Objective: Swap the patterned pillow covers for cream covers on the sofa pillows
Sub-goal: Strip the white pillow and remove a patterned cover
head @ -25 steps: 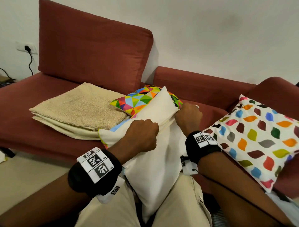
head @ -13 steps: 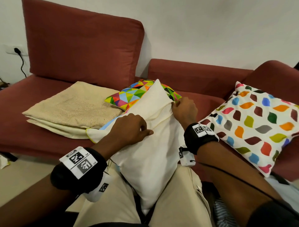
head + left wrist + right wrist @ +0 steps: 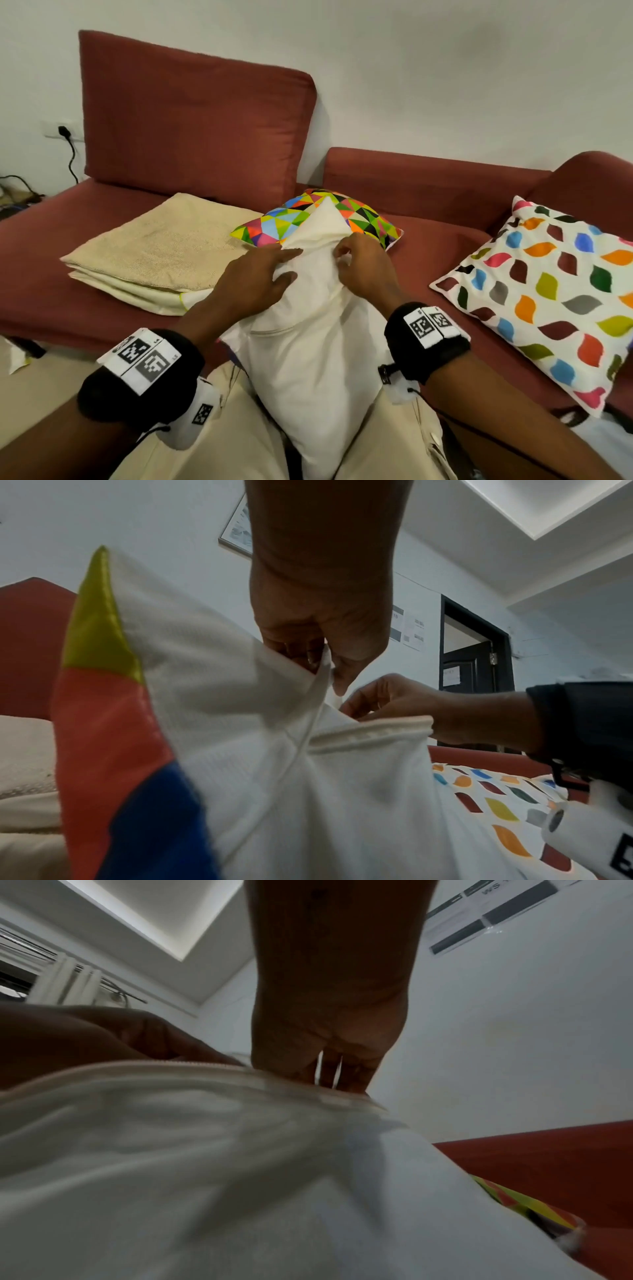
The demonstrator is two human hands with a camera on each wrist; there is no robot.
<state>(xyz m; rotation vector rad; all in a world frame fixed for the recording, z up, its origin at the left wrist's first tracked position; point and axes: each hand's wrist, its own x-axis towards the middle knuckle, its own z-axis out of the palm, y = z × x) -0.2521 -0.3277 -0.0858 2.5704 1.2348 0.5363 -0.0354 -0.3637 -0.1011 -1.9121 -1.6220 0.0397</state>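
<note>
Here, nearest the viewer, a pillow insert (image 3: 318, 359) stands upright between the person's knees, sheathed in a white-lined cover (image 3: 301, 308) whose zipper edge (image 3: 369, 730) runs across its upper part. The left hand (image 3: 253, 284) lies on the fabric with fingers mostly extended; in the left wrist view its thumb and fingertips appear to pinch a fold of cloth at the opening. The right hand (image 3: 363, 270) has its fingers curled onto the fabric just beside the left, gripping the cover near the same opening. Judged from this, the step in hand is working a cover over the insert's top corner; the coloured patches along the left edge suggest an inside-out patterned cover, though this cannot be confirmed. The next move calls for both hands to grip opposite sides of the opening and draw the cloth along the insert evenly, without snagging the zipper. Further back on the sofa (image 3: 445, 246), the folded cream covers (image 3: 154, 246) lie at left, a triangle-patterned pillow (image 3: 294, 216) just behind the hands, and a leaf-patterned pillow (image 3: 548, 294) at right, not yet changed.
</note>
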